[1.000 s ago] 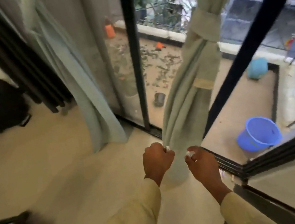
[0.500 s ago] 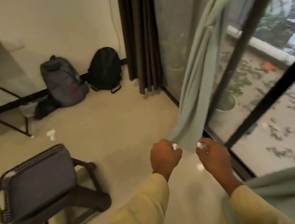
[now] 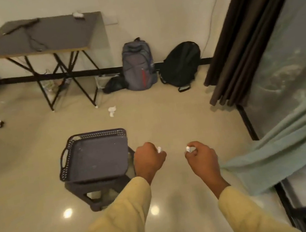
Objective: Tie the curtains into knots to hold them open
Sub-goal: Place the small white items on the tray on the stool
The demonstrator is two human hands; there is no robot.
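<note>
A pale green curtain (image 3: 287,143) hangs across the lower right in front of the glass door, its end trailing toward my right forearm. Folds of a dark brown curtain (image 3: 246,38) hang bunched at the door's far end. My left hand (image 3: 149,160) and my right hand (image 3: 201,158) are held out over the floor with fingers curled into fists, touching neither curtain. A small white piece shows at the thumb side of each fist; I cannot tell whether it is held or worn.
A low dark stool with a perforated tray top (image 3: 94,159) stands just left of my left hand. A folding table (image 3: 38,36), a grey backpack (image 3: 138,65) and a black backpack (image 3: 181,66) stand by the far wall. Crumpled paper (image 3: 112,111) lies on the floor.
The view has swung left from the knotted green curtain at the glass door to the room. My hands, which were at the curtain's lower end, are now off it.
</note>
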